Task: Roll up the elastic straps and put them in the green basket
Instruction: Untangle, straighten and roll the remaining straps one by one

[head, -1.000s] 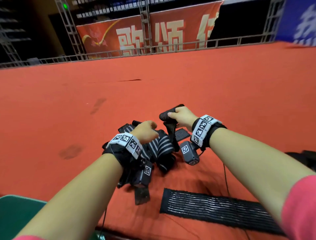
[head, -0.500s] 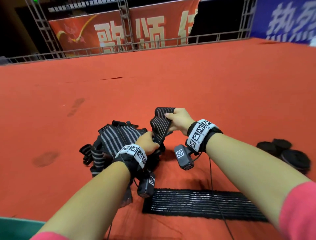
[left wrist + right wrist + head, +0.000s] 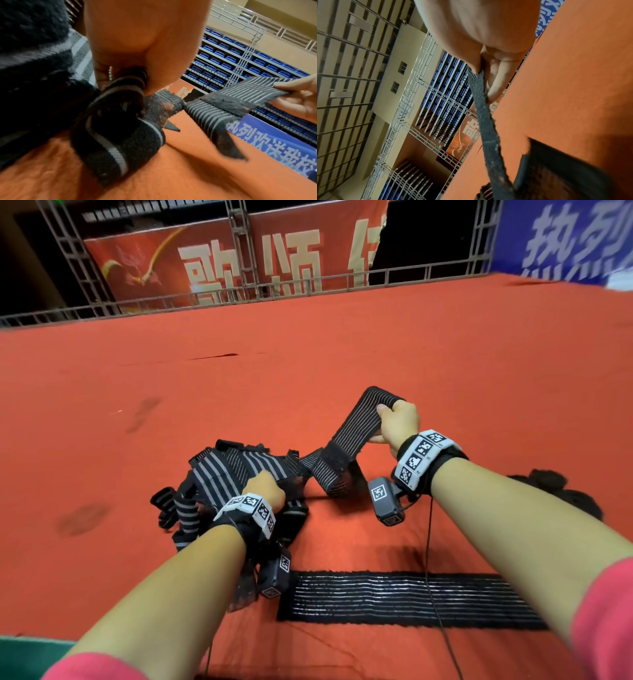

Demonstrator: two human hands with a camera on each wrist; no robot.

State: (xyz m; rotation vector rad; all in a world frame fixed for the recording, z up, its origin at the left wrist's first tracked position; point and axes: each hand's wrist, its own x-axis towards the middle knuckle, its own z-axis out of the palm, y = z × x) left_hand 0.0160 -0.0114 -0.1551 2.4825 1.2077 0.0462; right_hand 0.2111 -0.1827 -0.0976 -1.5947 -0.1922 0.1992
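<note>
Fingers [image 3: 394,409] of right hand [image 3: 399,422] pinch ribbed strap [image 3: 356,422]; left hand [image 3: 265,489] clutches striped heap [image 3: 222,474].

Your left hand [image 3: 265,487] rests on the pile of straps [image 3: 226,477] at centre, your right hand [image 3: 397,422] holds one strap [image 3: 356,429] raised just right of it, a flat strap [image 3: 404,599] lies nearer you, rolled straps [image 3: 548,477] far right, the basket [image 3: 20,655] at your near left.

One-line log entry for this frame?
phase: separating strap | left hand: grips strap pile | right hand: pinches striped strap, lifted | flat strap: unrolled
</note>
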